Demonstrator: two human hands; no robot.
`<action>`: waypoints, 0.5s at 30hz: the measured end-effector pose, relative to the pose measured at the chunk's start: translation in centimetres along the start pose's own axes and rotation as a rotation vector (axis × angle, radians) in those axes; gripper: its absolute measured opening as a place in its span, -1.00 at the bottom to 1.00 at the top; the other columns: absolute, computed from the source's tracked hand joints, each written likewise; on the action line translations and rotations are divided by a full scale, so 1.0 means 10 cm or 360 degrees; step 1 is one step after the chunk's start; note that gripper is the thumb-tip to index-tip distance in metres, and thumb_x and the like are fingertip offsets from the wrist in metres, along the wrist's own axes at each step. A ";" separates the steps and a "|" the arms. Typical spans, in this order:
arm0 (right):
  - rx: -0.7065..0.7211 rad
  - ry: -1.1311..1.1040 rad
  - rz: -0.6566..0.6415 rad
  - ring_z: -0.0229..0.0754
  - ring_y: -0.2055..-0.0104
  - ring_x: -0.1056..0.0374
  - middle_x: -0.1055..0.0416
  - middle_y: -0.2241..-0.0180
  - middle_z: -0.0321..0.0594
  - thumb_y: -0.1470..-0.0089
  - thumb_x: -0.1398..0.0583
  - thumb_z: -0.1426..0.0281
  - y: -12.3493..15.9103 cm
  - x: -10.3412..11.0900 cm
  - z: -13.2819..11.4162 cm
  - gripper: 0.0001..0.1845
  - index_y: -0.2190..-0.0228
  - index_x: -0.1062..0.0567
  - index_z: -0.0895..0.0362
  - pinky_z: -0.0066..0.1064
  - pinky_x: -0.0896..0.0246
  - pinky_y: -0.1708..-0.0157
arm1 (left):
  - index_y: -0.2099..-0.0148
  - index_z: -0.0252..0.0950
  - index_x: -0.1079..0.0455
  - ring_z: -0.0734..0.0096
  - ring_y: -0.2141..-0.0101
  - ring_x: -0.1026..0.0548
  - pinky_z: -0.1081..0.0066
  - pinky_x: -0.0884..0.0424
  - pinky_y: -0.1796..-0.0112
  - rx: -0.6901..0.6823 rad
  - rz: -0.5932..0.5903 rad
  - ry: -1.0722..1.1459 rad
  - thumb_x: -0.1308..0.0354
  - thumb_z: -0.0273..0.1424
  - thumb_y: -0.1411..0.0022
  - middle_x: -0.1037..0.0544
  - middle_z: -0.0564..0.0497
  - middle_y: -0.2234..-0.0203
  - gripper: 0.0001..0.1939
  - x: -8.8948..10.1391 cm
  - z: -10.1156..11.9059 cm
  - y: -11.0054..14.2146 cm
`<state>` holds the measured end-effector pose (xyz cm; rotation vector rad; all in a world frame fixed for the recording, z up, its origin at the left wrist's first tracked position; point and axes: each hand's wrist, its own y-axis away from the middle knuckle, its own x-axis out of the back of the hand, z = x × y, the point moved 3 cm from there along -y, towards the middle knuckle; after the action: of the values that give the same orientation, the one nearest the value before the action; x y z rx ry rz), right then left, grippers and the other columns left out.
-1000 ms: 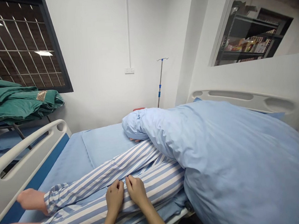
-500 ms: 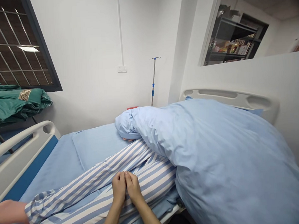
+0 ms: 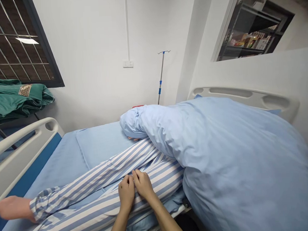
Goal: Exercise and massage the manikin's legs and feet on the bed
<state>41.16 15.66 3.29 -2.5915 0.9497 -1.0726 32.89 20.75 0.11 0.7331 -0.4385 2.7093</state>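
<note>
Both hands (image 3: pixel 127 191) on striped trousers (image 3: pixel 81 212)

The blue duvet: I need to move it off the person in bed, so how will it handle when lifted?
The duvet will probably be floppy: it sags in soft folds over the striped pyjamas and bunches at its gathered end. Its puffy bulk suggests it is fairly light for its size, though likely awkward to gather. Its smooth cover may slide somewhat.

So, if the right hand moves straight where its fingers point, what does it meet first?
Probably the upper striped trouser leg, just beyond the right hand, though depth is unclear.
</note>
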 end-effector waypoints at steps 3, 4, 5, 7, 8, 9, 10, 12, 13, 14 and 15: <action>-0.0046 -0.0037 0.0080 -0.32 0.60 -0.09 -0.18 0.69 -0.34 -0.20 0.08 0.27 0.04 -0.03 0.11 -0.60 0.63 -0.23 0.12 -0.44 0.19 0.53 | 0.61 -0.25 -0.12 0.47 0.59 -0.23 0.46 -0.04 0.47 -0.0008 -0.0002 -0.0071 0.14 -0.29 -0.16 -0.31 0.07 0.71 -0.68 -0.01 0.00 0.02; -0.0057 -0.0080 0.0101 -0.32 0.61 -0.08 -0.16 0.70 -0.35 -0.20 0.08 0.27 0.06 -0.05 0.14 -0.60 0.63 -0.23 0.12 -0.45 0.19 0.53 | 0.61 -0.25 -0.12 0.48 0.59 -0.23 0.47 -0.04 0.47 -0.0010 -0.0022 -0.0084 0.14 -0.29 -0.16 -0.31 0.07 0.71 -0.68 -0.02 0.01 0.02; -0.0068 -0.0141 0.0119 -0.33 0.61 -0.07 -0.14 0.70 -0.36 -0.19 0.07 0.26 0.06 -0.05 0.15 -0.59 0.64 -0.21 0.12 -0.45 0.18 0.53 | 0.60 -0.25 -0.13 0.47 0.58 -0.23 0.47 -0.04 0.47 -0.0003 -0.0043 -0.0095 0.14 -0.29 -0.16 -0.31 0.07 0.70 -0.68 -0.02 0.02 0.01; -0.0095 -0.0306 0.0155 -0.33 0.61 -0.06 -0.12 0.70 -0.37 -0.19 0.06 0.24 0.06 -0.05 0.18 -0.59 0.65 -0.19 0.12 -0.47 0.15 0.54 | 0.61 -0.26 -0.14 0.47 0.56 -0.24 0.47 -0.05 0.47 0.0022 -0.0091 -0.0087 0.12 -0.28 -0.15 -0.33 0.06 0.68 -0.68 -0.05 0.08 -0.03; -0.0115 -0.0403 0.0179 -0.33 0.60 -0.05 -0.12 0.69 -0.38 -0.18 0.05 0.23 0.06 -0.05 0.19 -0.59 0.65 -0.19 0.12 -0.48 0.13 0.55 | 0.61 -0.26 -0.14 0.47 0.56 -0.24 0.47 -0.05 0.47 0.0041 -0.0113 -0.0056 0.12 -0.27 -0.14 -0.33 0.06 0.68 -0.68 -0.07 0.12 -0.05; -0.0138 -0.0501 0.0210 -0.33 0.59 -0.06 -0.13 0.68 -0.37 -0.17 0.05 0.22 0.04 -0.03 0.20 -0.59 0.64 -0.19 0.12 -0.49 0.10 0.55 | 0.62 -0.26 -0.13 0.48 0.56 -0.23 0.47 -0.06 0.48 0.0063 -0.0126 -0.0006 0.11 -0.26 -0.14 -0.32 0.07 0.69 -0.67 -0.10 0.17 -0.08; -0.0163 -0.0599 0.0244 -0.33 0.58 -0.06 -0.14 0.67 -0.37 -0.17 0.05 0.20 0.03 -0.02 0.22 -0.59 0.64 -0.20 0.12 -0.49 0.07 0.55 | 0.62 -0.26 -0.12 0.48 0.57 -0.23 0.48 -0.06 0.48 0.0082 -0.0122 0.0058 0.12 -0.25 -0.14 -0.30 0.08 0.70 -0.66 -0.12 0.22 -0.10; -0.0215 -0.0789 0.0303 -0.32 0.56 -0.06 -0.15 0.64 -0.36 -0.16 0.04 0.17 0.00 0.02 0.27 -0.59 0.63 -0.20 0.12 -0.49 0.03 0.54 | 0.62 -0.25 -0.08 0.49 0.58 -0.21 0.49 -0.07 0.50 0.0109 -0.0062 0.0188 0.13 -0.23 -0.15 -0.26 0.11 0.71 -0.65 -0.18 0.31 -0.13; -0.0243 -0.0882 0.0315 -0.33 0.56 -0.04 -0.12 0.65 -0.37 -0.15 0.03 0.15 -0.01 0.03 0.30 -0.58 0.63 -0.18 0.11 -0.49 0.03 0.55 | 0.61 -0.25 -0.07 0.49 0.59 -0.20 0.49 -0.07 0.50 0.0121 -0.0013 0.0225 0.14 -0.22 -0.16 -0.24 0.12 0.72 -0.65 -0.21 0.34 -0.13; -0.0274 -0.0974 0.0309 -0.33 0.58 -0.01 -0.08 0.66 -0.39 -0.14 0.02 0.14 -0.02 0.04 0.32 -0.58 0.64 -0.16 0.11 -0.49 0.04 0.56 | 0.61 -0.24 -0.06 0.49 0.59 -0.20 0.48 -0.08 0.50 0.0120 0.0027 0.0231 0.14 -0.22 -0.17 -0.23 0.12 0.72 -0.65 -0.23 0.36 -0.11; -0.0305 -0.1063 0.0287 -0.34 0.60 0.03 -0.04 0.67 -0.41 -0.13 0.02 0.12 -0.02 0.04 0.35 -0.57 0.65 -0.13 0.10 -0.49 0.05 0.58 | 0.61 -0.24 -0.07 0.49 0.59 -0.21 0.48 -0.08 0.50 0.0098 0.0048 0.0212 0.15 -0.23 -0.18 -0.24 0.11 0.72 -0.65 -0.26 0.36 -0.09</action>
<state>43.89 15.33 1.05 -2.6431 1.0995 -0.0430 36.90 19.72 1.93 0.5611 -0.3387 2.7899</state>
